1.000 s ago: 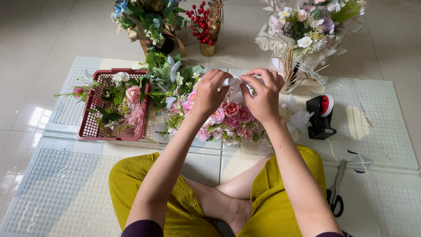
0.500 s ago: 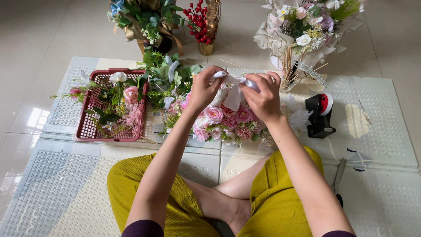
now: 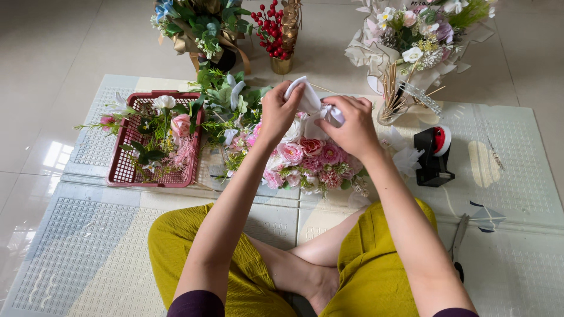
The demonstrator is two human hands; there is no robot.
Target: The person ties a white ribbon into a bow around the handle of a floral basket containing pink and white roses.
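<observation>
Far to the left of the fingers, a dark red plastic basket (image 3: 125, 170) lies on the pale foam floor mat (image 3: 70, 258). It holds loose artificial stems: a white bloom, a pink rose (image 3: 181, 125), green sprigs and a pink feathery tuft that hangs over its right wall. Beyond the basket's far corner, on the tiled floor, a pot wrapped in gold ribbon (image 3: 202, 29) carries green foliage and blue flowers. Just right of it a small gold vase (image 3: 282, 61) holds red berries and a gold stem.

The left hand (image 3: 277, 114) has its fingers pinched shut on one end of a white ribbon (image 3: 311, 105). The right hand (image 3: 352, 126), close beside it, has its fingers clamped on the ribbon's knotted middle, so the ribbon hangs between the two hands. Directly below the fingers lies a bouquet of pink and white flowers (image 3: 308, 161) on the mat, with green leaves spreading to its left.

Beyond the right hand stands a tall arrangement in cream wrapping paper (image 3: 405, 47), full of white, pink and purple blooms with thin wooden sticks at its base. Right of the fingers sits a black tape dispenser (image 3: 432, 155) with a red roll. Nearer the person's right knee, scissors (image 3: 458, 243) lie on the mat, partly hidden.
</observation>
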